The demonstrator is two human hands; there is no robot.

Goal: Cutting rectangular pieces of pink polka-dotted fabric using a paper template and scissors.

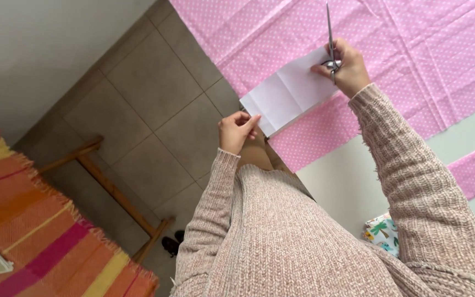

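Two hands share one sheet of white paper (290,93), which lies slantwise between them, its long axis running from the near left up to the far right. The left hand (236,131) sits at the sheet's near left corner, its fingers (247,122) closed in a pinch on the paper's edge. From there the folded sheet stretches over the edge of the pink dotted fabric (413,49), which is spread on the white tabletop (353,181). At the sheet's far right end the right hand (347,66) has its fingers wrapped through the handles of the scissors (330,38), whose slim blades point away, almost straight up in the view, past the paper's far edge. The right hand is the nearer one to the blades' line; the left only steadies.
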